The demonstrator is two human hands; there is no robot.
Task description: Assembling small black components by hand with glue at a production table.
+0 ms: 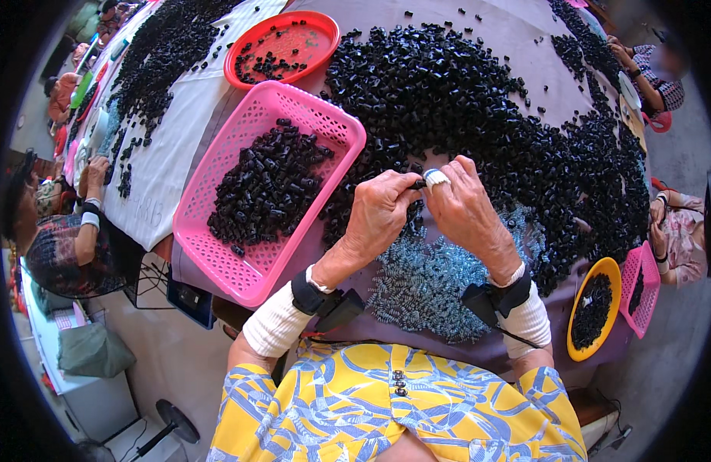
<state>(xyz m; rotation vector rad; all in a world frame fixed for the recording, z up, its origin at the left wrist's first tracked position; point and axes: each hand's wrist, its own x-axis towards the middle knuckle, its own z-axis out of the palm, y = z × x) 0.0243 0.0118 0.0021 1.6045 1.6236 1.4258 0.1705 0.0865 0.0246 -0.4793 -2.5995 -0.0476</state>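
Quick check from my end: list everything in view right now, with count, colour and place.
Small black plastic tubes: huge heap, table centre and right.
Small silvery metal springs: pile, near edge under the hands.
Pink perforated plastic basket: one, left, holding tubes.
Round red plastic tray: one, far, few tubes.
Yellow oval bowl: one, right, tubes inside.
Other people: several, seated at both sides.
Left hand, right hand: together pinching one small black piece.

Both forearms come up from the lower edge, white sleeves and black wrist straps on each. Left hand and right hand meet in the middle, fingertips pinched together and touching. Right forefinger wears a white wrap. Knuckles up, wrists bent slightly inward.
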